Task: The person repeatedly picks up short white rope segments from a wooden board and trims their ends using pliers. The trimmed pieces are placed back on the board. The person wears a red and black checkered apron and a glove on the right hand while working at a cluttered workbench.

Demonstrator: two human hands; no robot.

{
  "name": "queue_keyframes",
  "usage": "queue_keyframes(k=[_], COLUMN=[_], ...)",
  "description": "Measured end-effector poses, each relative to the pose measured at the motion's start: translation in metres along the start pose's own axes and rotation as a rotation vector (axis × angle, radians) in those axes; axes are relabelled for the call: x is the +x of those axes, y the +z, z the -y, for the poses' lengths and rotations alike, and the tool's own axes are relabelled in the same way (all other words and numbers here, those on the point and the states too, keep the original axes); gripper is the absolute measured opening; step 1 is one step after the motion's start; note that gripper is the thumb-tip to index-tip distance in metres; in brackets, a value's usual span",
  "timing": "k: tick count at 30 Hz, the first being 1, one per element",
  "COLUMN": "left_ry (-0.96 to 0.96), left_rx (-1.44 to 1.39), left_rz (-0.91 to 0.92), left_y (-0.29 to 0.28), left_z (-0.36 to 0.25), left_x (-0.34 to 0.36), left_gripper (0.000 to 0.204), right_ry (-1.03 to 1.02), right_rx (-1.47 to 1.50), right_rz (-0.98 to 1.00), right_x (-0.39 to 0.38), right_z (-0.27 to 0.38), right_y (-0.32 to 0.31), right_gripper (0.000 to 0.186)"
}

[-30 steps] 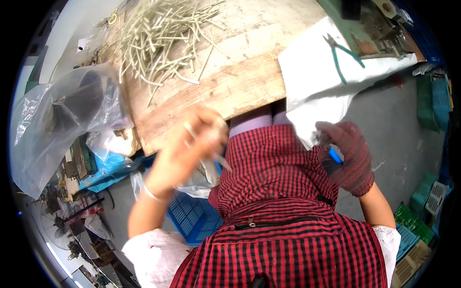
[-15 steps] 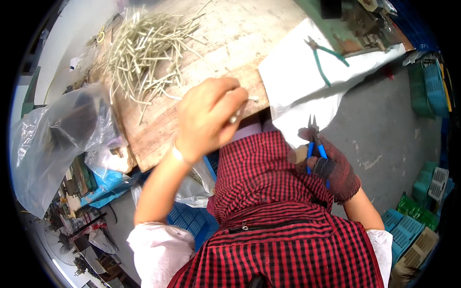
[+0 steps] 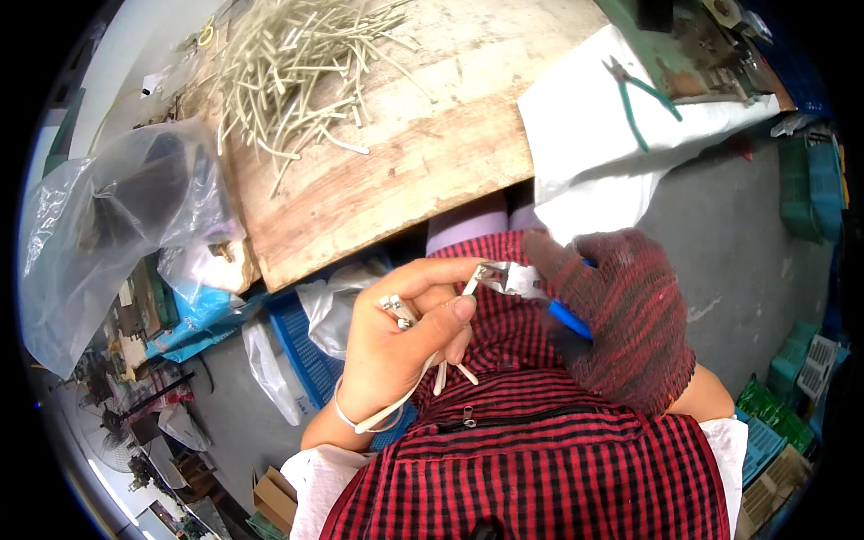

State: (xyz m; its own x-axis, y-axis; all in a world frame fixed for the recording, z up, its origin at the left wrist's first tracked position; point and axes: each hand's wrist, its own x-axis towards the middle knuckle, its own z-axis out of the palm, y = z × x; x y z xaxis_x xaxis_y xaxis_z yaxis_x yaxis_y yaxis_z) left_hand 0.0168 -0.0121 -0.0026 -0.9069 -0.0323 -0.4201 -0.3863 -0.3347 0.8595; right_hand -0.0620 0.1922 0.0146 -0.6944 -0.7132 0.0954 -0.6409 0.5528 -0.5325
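Observation:
My bare left hand [image 3: 396, 346] is closed around several short off-white cords, with bright metal-looking ends [image 3: 394, 306] showing between its fingers. Thumb and forefinger pinch one off-white cord [image 3: 472, 283] whose tip meets the jaws of the blue-handled pliers [image 3: 520, 281]. Those pliers are gripped in my right hand [image 3: 630, 315], which wears a dark red and black knit glove; the glove hides much of the handles. Both hands are above my checked apron, in front of the table edge. A pile of similar off-white cords [image 3: 292, 76] lies on the wooden table [image 3: 432, 148].
Green-handled pliers [image 3: 637, 101] rest on a white sheet [image 3: 576, 117] at the table's right. A clear plastic bag [image 3: 99, 234] hangs at the left edge. Beneath the table is a blue crate [image 3: 301, 346]. Plastic baskets [image 3: 796, 360] stand on the floor at right.
My left hand has come down from the table edge to my lap. My right hand has raised the blue-handled pliers leftward, and their jaws now meet a cord's tip.

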Motion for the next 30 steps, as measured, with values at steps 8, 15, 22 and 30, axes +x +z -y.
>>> queue_keyframes(k=[8,15,22,30], left_ry=[-0.306,-0.415,-0.388,-0.004], left_rx=[0.151,0.285,0.247,0.166], left_rz=[0.199,0.307,0.321,0.118], left_y=[-0.004,0.004,0.003,-0.008], left_z=[-0.027,-0.033,-0.028,-0.016], left_x=[0.006,0.013,0.013,0.027], left_gripper=[0.021,0.031,0.027,0.018], right_ry=[-0.265,-0.482,-0.433,0.219], right_rx=[-0.335,-0.483,-0.392,0.378], right_rz=[0.006,-0.170,0.069,-0.060], right_x=[-0.011,-0.007,-0.013,-0.046], right_z=[-0.029,-0.044,-0.048,-0.062], right_y=[-0.009,-0.011,-0.020,0.026], right_gripper=[0.049,0.034,0.033,0.048])
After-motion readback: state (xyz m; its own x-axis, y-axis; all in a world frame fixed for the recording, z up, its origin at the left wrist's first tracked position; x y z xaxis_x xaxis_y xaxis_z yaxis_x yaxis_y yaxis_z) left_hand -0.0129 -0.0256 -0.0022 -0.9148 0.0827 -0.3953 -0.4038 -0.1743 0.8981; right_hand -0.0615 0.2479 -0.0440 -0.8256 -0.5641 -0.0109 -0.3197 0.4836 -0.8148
